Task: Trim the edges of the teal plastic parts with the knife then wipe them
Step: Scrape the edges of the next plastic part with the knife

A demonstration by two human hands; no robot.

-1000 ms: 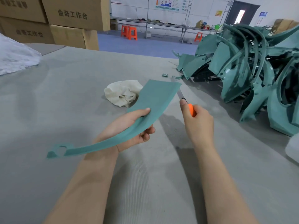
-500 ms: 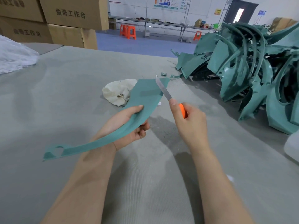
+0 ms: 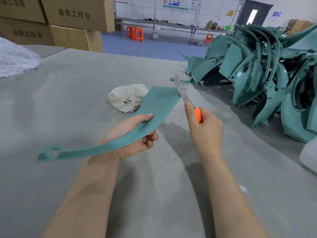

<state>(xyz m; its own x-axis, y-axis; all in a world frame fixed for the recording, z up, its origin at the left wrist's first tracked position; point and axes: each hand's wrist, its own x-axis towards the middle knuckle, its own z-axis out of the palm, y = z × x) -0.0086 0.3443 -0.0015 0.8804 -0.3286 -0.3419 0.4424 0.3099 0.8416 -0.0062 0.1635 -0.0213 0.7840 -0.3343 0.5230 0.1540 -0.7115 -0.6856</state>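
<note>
Left hand (image 3: 137, 134): thumb on top, fingers curled under, pinching curved teal plastic part (image 3: 154, 107) above grey table (image 3: 68, 100).
Right hand (image 3: 204, 129): wrapped round orange-handled knife (image 3: 187, 100), blade at part's far right edge.
Beyond: white rag (image 3: 127, 98); teal parts pile (image 3: 257, 74) right.

Your workshop, beyond the table (image 3: 68, 100).
You face a blue floor (image 3: 145, 47), orange stools (image 3: 135, 33), a long bench (image 3: 171, 25), white wall (image 3: 214, 6) and stacked boxes (image 3: 73, 14).
</note>
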